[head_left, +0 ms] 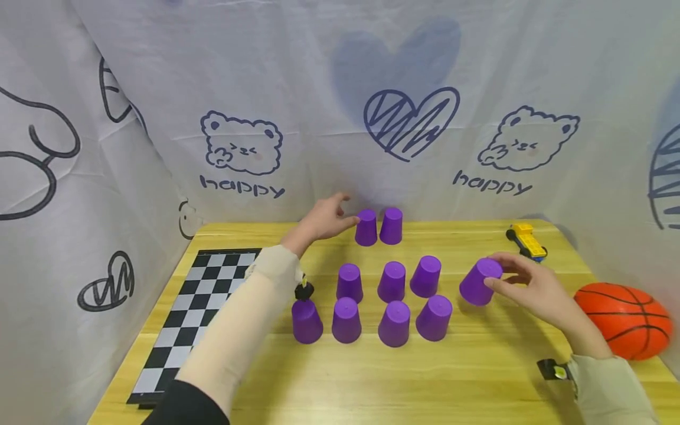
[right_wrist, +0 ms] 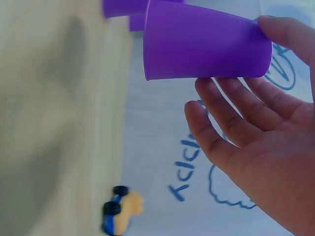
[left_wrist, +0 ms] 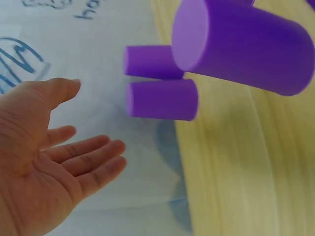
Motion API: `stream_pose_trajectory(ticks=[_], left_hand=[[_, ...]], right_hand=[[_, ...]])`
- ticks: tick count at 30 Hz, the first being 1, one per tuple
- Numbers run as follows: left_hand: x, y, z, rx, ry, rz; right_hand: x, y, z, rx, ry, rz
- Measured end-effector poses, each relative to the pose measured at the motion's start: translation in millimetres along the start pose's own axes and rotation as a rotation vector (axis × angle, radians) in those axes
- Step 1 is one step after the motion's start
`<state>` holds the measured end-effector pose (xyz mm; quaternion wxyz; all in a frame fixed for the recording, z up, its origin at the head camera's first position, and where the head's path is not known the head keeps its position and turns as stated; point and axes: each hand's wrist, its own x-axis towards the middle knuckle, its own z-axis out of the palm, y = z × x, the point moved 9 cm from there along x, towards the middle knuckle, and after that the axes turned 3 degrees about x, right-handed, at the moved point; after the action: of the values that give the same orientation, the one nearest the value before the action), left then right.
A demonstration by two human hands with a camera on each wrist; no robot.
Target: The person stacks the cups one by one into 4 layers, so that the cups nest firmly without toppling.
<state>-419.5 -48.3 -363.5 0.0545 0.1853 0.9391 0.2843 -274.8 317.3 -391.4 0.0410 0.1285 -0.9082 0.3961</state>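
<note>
Purple cups (head_left: 395, 323) on a table (head_left: 329, 383): nine stand mouth down, two at the back, three in the middle, four in front; a tenth is in the right hand (head_left: 531, 287). The held cup (head_left: 477, 284), tilted and gripped near its narrow end, could slip, or strike the nearest middle cup (head_left: 425, 277) if swung leftward. A sideways sweep of the left hand (head_left: 325, 219) could topple the rear left cup (head_left: 366, 229) against its neighbour (head_left: 392, 227); a dipping wrist mount (head_left: 304, 291) could knock the front left cup (head_left: 307, 326). Left hand: wide, thumb spread, holding nothing, apart from the rear cups in the left wrist view. Right hand: narrowed round the held cup, thumb opposing fingers; whether the rim meets the table cannot be told
</note>
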Motion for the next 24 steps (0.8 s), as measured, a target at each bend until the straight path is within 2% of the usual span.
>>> stream_pose_trajectory(ticks=[6, 11, 16, 24], left_hand=[[-44.1, 4.4, -15.8, -0.032, -0.034, 0.092], [-91.0, -5.7, -18.9, -0.088, -0.033, 0.142], [-131.3, -24.6, -15.9, -0.167, -0.009, 0.133], [-176.5, -51.6, -6.2, -0.186, 0.039, 0.12]], right_hand=[[37.0, -10.7, -4.6, -0.015, 0.033, 0.017], [70.9, -7.3, 6.9, 0.005, 0.037, 0.025], [99.9, 1.5, 18.7, 0.038, 0.023, 0.063], [133.6, 5.2, 37.5, 0.078, 0.016, 0.051]])
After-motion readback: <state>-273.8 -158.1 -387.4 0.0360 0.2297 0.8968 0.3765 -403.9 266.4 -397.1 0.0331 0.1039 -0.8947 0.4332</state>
